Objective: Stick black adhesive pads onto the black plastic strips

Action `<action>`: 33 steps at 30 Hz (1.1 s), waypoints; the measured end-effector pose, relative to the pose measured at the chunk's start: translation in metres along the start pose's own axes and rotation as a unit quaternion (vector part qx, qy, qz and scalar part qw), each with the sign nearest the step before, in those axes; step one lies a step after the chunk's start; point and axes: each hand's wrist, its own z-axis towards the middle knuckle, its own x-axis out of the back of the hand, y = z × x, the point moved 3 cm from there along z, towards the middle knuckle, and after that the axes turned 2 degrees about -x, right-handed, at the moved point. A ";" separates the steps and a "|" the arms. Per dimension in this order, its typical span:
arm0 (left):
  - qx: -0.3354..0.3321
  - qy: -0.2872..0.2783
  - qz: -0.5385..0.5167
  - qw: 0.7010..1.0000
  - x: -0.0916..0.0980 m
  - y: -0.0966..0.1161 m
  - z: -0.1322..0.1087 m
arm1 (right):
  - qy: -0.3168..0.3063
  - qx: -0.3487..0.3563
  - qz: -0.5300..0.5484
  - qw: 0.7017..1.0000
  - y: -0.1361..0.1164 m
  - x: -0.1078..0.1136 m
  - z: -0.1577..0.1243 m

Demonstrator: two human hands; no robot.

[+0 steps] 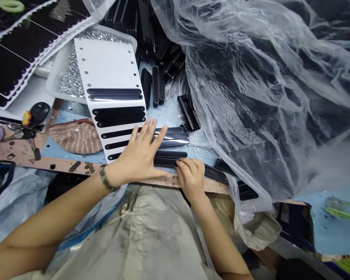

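Observation:
A long white strip (107, 66) with holes along both edges lies toward me, black bars (119, 115) set across its lower half. My left hand (141, 155), a beaded bracelet on its wrist, is spread flat over the strip's lower right edge and the bars there. To its right, my right hand (191, 175) has its fingers bent and pressed together at the right end of a dark bar (170, 154) near the table's front edge. Further dark bars with shiny faces (175, 136) stick out to the right from beneath my left hand.
A plastic tub (54, 83) of small metal nuts stands behind the strip. A striped knitted pouch (76, 137) and keys (32, 134) lie at the left. Clear plastic sheeting (265, 97) covers the right side. Black ribbed parts (159, 85) are piled at the back.

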 end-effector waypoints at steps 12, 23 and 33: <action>0.028 -0.095 0.046 0.994 -0.022 0.000 0.048 | 0.151 -0.235 0.288 0.916 0.018 0.008 -0.017; 0.067 0.063 -0.583 0.807 0.004 0.020 0.033 | -0.141 -0.144 0.552 0.809 -0.017 -0.014 0.061; 0.195 0.024 -0.453 0.869 0.015 -0.028 -0.032 | -0.284 0.006 0.116 0.952 0.015 0.009 0.073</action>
